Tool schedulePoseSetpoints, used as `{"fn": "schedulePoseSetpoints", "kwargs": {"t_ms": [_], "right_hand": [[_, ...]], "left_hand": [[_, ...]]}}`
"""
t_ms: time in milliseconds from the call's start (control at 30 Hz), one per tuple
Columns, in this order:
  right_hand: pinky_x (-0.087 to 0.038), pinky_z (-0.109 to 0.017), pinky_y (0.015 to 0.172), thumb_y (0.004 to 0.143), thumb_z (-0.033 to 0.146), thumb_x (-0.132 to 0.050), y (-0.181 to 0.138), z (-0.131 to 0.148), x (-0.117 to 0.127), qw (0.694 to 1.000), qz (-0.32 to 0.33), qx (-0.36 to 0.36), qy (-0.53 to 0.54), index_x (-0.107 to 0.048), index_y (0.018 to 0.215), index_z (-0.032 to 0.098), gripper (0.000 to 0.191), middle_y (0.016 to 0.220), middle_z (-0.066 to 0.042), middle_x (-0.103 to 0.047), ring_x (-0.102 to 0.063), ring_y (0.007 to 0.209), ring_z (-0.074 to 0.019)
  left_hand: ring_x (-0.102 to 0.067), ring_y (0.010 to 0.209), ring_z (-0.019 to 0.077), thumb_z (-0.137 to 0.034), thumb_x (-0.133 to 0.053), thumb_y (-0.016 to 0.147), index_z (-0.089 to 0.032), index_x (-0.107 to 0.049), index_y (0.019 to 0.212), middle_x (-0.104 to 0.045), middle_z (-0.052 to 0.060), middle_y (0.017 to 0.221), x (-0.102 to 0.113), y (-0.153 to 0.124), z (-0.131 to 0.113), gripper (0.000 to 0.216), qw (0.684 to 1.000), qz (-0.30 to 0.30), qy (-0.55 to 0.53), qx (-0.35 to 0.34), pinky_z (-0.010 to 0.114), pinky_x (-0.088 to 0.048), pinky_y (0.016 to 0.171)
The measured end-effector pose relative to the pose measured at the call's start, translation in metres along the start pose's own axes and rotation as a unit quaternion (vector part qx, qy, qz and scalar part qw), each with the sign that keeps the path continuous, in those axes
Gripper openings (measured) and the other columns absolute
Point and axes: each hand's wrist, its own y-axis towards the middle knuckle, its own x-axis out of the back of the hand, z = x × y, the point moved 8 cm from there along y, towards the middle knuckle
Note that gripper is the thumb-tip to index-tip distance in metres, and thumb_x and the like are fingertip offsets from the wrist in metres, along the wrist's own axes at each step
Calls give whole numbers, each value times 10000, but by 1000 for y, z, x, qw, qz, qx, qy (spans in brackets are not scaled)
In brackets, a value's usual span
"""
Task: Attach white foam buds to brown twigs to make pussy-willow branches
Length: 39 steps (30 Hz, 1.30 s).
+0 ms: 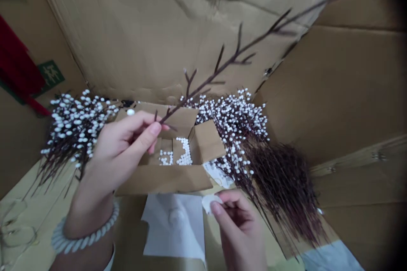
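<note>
My left hand pinches the lower end of a bare dark brown branch, which slants up to the right with short side twigs. At the lower right, my right hand grips a small white piece between thumb and fingertips; its material is unclear. Below and behind my left hand stands an open cardboard box with small white balls inside. Between my hands and nearer to me lies a sheet of white paper with a round translucent patch on it.
White-berried branches stand in a left bunch and a right bunch. A heap of bare dark twigs lies at the right. Tall cardboard walls enclose the workspace. Red cloth hangs at the left, and thin wire lies below.
</note>
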Motion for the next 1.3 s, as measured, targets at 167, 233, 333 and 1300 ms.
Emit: {"fn": "schedulePoseSetpoints", "kwargs": {"t_ms": [167,233,333,1300], "right_hand": [[-562,-178,608,715,294,-845,31,63,-23,991,7,99,84,-791,820,276,119,725,-8,-768,-697,644,-121],[-565,-172,607,716,305,-844,40,77,-28,986,-1,132,104,-788,815,287,115,715,3,-768,-695,630,-112],[-562,-180,563,714,322,-843,48,93,-33,975,-20,191,113,-777,791,286,107,677,9,-756,-681,584,-113],[-598,-242,620,785,119,-732,58,133,-7,902,-173,389,-71,-780,823,304,195,767,45,-781,-721,676,-137]], "left_hand": [[-508,508,96,-248,-523,930,-244,-652,763,-556,-65,568,6,-1,12,211,998,10,54,31,190,-379,465],[-524,499,109,-276,-517,929,-251,-659,762,-566,-60,560,9,-1,15,221,998,6,61,34,191,-389,446],[-530,434,114,-315,-541,901,-261,-664,732,-566,-74,508,10,2,11,215,997,6,77,12,183,-407,403],[-526,400,116,-411,-663,815,-308,-802,752,-743,-35,594,-7,4,22,185,994,23,103,22,200,-473,436]]}}
